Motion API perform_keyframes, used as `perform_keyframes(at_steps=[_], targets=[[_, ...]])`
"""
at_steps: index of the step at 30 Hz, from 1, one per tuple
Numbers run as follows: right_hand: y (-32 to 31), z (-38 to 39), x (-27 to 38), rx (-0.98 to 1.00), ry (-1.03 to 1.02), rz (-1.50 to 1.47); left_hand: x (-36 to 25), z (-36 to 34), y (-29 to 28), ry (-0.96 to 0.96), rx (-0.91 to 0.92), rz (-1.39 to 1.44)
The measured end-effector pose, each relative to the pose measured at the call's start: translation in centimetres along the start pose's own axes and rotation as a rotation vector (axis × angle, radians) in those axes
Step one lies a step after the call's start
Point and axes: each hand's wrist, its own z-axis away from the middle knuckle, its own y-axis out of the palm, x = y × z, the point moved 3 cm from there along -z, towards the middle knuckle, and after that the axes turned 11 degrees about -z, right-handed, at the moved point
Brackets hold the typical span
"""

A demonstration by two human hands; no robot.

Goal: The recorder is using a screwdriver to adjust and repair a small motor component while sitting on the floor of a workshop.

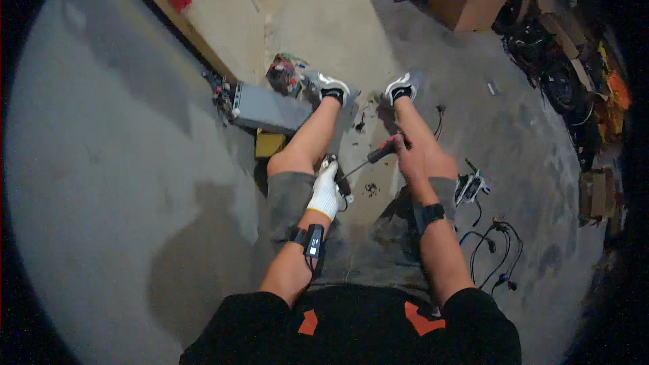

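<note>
The left hand (pixel 324 188), in a white knitted glove, curls around a small dark part (pixel 347 188) beside the left knee; the bare right hand (pixel 414 162) grips a red-and-black-handled screwdriver (pixel 384 151), angled toward it. Pressure along the shaft should limit slipping.

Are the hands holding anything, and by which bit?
The right hand holds a screwdriver by its handle. The gloved left hand holds a dark object; which part is unclear.

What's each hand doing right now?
Left hand: gloved, closed on a dark object, details unclear.
Right hand: closed on a red-and-black screwdriver.
</note>
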Motion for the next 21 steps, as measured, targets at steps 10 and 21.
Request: perform_keyframes(at_steps=[10, 21], targets=[[0.3, -0.5, -1.7, 0.037, 0.052, 0.043, 0.9, -0.8, -1.3, 0.015, -0.004, 0.008], [-1.2, -1.6, -4.8, -0.020, 0.157, 0.083, 0.1, -0.6, -0.6, 0.041, -0.051, -0.005]])
